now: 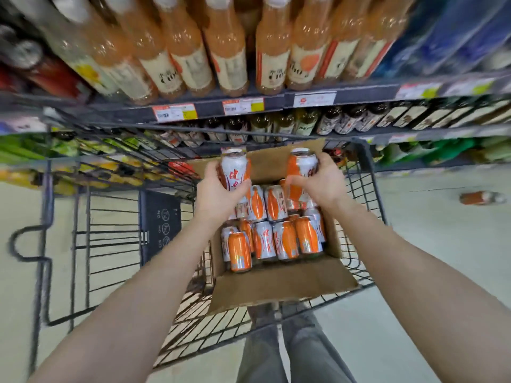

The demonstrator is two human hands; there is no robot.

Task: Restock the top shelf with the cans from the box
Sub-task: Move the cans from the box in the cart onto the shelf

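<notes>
Head | my left hand [218, 193] gripped a can [235, 167], right hand [320, 181] a second can [302, 167], above the box [282, 283] | many cans [284, 240] lay boxed; most restocking left, I judged.

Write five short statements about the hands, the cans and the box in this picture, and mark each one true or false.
1. Each hand holds a can: the left hand grips the left can, the right hand grips the right can. True.
2. The cardboard box stands on the floor. False: it sits inside the shopping cart.
3. The box is empty. False: many boxed cans, orange and white, lie in it.
4. An orange container lies on the floor right of the cart. True.
5. The shelf ahead holds green drinks. False: its bottles hold orange liquid.
</notes>
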